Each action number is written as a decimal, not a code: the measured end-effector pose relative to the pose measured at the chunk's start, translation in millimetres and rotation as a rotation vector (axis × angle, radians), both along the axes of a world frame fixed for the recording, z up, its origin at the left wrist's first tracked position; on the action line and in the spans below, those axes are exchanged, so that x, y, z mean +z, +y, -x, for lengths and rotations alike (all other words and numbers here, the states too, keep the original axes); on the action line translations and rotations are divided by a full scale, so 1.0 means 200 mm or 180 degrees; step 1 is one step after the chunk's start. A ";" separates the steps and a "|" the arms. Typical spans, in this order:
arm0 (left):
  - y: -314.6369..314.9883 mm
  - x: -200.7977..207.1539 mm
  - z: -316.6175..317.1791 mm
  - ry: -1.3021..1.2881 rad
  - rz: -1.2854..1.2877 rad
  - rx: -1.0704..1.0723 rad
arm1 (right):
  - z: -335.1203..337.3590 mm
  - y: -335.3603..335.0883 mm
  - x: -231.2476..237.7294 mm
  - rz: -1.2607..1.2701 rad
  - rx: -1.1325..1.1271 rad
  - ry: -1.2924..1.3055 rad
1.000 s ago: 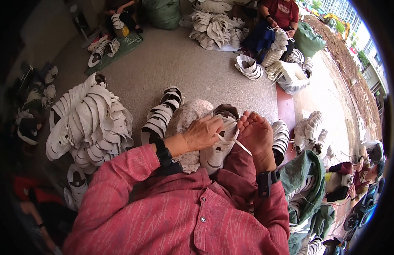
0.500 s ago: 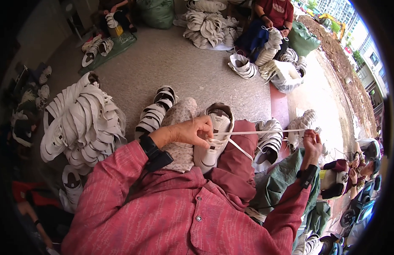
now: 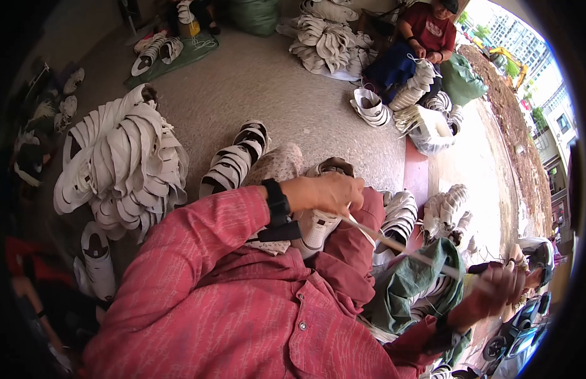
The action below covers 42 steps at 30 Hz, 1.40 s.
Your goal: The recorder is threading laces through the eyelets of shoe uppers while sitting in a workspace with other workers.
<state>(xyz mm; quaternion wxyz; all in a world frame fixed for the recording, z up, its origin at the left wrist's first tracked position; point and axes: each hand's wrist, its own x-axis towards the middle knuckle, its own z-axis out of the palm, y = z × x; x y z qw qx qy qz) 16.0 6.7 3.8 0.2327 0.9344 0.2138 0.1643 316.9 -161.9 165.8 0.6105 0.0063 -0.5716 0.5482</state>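
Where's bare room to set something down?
The widest bare floor lies ahead, between the left shoe pile, the row of shoes and the nested shoes. Pale ground shows between the white bag and the dirt. Crowded right: shoe stack, green cloth, lace stretching to the right hand.

The shoe (image 3: pixel 317 230) sits on the lap (image 3: pixel 348 271), under the left hand (image 3: pixel 334 192). Rightward from that grip, the lace (image 3: pixel 407 249) runs to the right hand (image 3: pixel 497 288), passing over a cloth (image 3: pixel 416 281). Left of the grip stands a shoe heap (image 3: pixel 125 158); between them, slightly ahead, a shoe row (image 3: pixel 233 159). Ahead and right, beyond the floor (image 3: pixel 331 120), sits a co-worker (image 3: pixel 429 35).
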 end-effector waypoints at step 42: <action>-0.28 0.05 0.39 -0.0744 -0.0234 0.1354 | 0.34 0.53 -0.97 0.0170 -0.2952 -0.3602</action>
